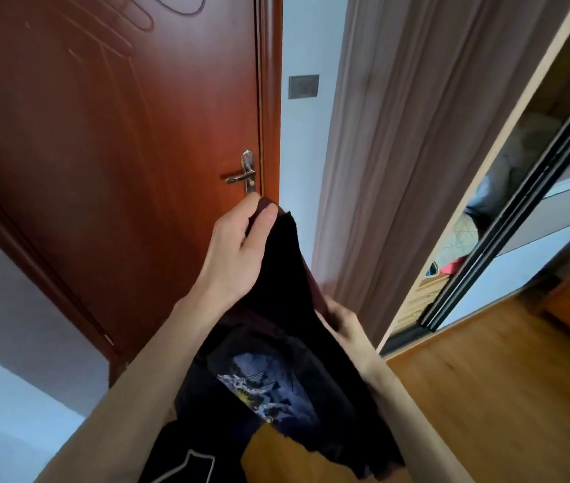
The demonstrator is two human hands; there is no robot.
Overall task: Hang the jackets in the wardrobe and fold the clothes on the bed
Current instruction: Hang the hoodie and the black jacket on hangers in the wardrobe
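A dark garment with a maroon edge and a blue-and-white printed picture hangs between my two hands in the lower middle of the view. My left hand is raised in front of the door and pinches the garment's top edge between thumb and fingers. My right hand is lower and to the right, gripping the cloth's side; the fabric hides part of its fingers. The wardrobe stands open at the right, with folded clothes on its shelves.
A reddish-brown wooden door with a brass handle is shut straight ahead. A grey-brown curtain hangs between door and wardrobe. A black sliding-door frame crosses the right side. Wooden floor lies at lower right.
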